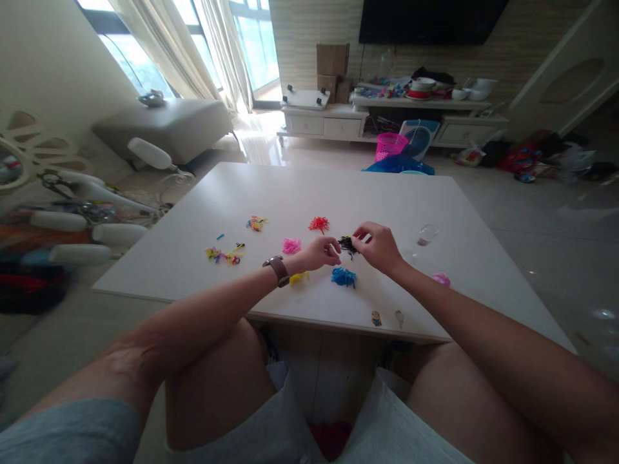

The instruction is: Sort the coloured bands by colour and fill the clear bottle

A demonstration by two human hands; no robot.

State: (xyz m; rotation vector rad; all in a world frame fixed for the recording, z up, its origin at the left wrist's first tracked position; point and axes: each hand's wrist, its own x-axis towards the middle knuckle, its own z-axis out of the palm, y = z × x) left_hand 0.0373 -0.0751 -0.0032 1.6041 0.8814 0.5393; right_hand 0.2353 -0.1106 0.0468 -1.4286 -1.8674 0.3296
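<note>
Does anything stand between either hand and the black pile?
Nothing visible does. The right hand is at the right side of the black pile, the left hand just left of it; the blue pile lies nearer the person, outside that gap.

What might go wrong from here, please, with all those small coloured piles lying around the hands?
The right hand is at the black pile, so its fingers might knock loose strands towards the nearby blue pile and mix colours. The yellow pile is partly hidden by the left wrist and its watch, so if that wrist is low enough, a small shift could scatter it.
</note>
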